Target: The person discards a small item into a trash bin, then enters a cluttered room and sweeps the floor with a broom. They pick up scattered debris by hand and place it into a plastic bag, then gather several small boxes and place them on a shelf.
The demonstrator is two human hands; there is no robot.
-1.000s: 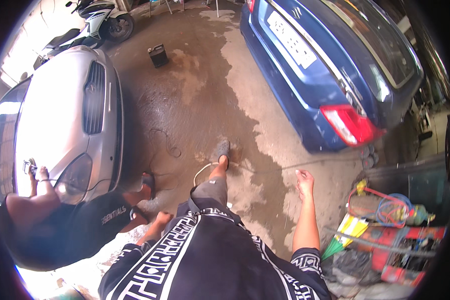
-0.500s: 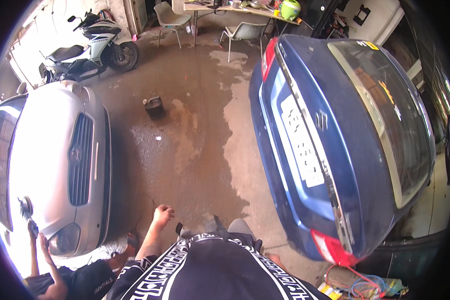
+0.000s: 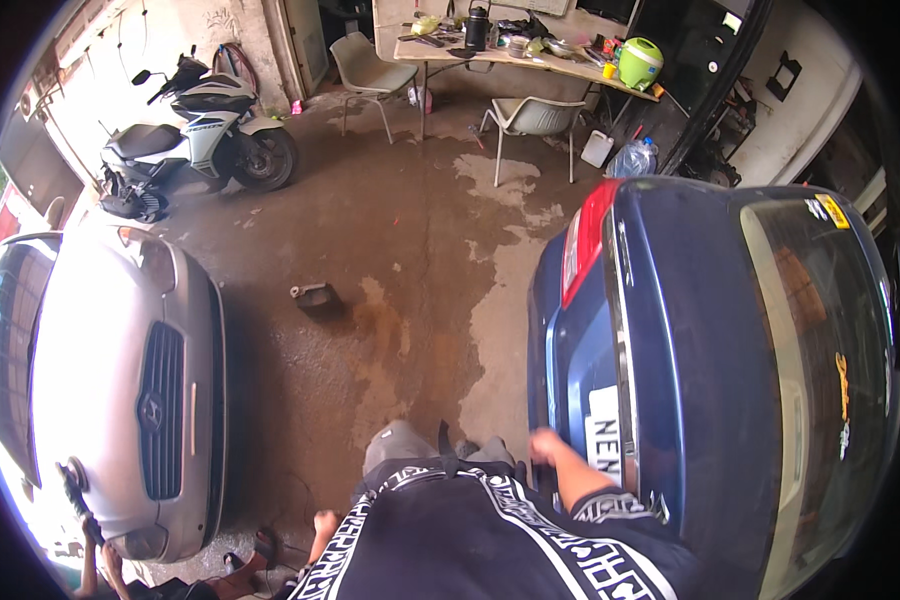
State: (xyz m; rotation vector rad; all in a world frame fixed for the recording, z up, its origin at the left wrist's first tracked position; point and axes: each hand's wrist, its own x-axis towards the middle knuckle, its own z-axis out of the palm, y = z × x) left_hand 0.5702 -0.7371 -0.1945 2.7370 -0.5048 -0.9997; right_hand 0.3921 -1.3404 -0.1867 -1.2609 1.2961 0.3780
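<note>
The right hand [image 3: 545, 445] now lies near the blue car [image 3: 710, 370]'s rear bumper; whether its fingers are open or closed cannot be told. The left hand [image 3: 325, 522], raised half a second ago, has dropped beside the hip, fingers indistinct. The view has swung up: scooter [image 3: 195, 135], chairs and worktop [image 3: 510, 55] appear.

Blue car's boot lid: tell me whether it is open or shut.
Shut. The boot lid lies flush with the blue car's body, no gap showing along its edge; the right hand is near its rear.
</note>
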